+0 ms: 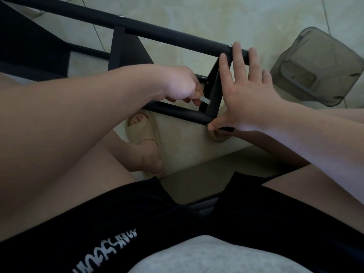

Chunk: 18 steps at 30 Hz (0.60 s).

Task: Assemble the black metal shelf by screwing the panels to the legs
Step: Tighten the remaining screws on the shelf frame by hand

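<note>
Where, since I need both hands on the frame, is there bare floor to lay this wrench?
Widest: bare floor beyond the upper leg, left of the grey container. Smaller: the pale patch between the slipper, the lower leg and the right forearm. Crowded: the end panel, where the left hand with the wrench and the spread right hand meet.

Two bare hands are in view: the left hand (177, 83) and the right hand (250, 95). There is one small flat silver wrench (204, 99). Also visible are at least three round black metal legs (167, 34), three flat black metal panels (126, 50), two silver screw heads (121, 16), two beige foam sandals (141, 134) and one grey translucent plastic bin (319, 66).
</note>
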{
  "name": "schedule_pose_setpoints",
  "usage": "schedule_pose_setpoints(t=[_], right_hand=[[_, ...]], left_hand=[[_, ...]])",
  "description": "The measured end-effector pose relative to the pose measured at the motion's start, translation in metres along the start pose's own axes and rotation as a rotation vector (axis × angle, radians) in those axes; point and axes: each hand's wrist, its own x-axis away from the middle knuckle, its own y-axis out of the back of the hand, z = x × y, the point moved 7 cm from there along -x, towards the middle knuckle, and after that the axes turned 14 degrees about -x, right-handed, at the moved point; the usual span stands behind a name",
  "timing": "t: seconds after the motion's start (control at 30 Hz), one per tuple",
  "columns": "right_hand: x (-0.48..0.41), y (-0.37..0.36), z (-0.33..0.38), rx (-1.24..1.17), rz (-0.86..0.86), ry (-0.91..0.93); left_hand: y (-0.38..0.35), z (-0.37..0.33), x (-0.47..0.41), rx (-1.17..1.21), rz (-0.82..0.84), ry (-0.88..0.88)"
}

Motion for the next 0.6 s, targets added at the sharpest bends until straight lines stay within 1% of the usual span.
schedule_pose_setpoints(t=[0.3,0.6], right_hand=[[0.001,0.0,0.0,0.008,0.0,-0.008],[-0.001,-0.002,-0.002,0.005,0.003,-0.015]], left_hand=[[-0.004,-0.003,0.0,-0.158,0.02,-0.088],[-0.011,-0.003,0.004,-0.178,0.069,-0.096]])
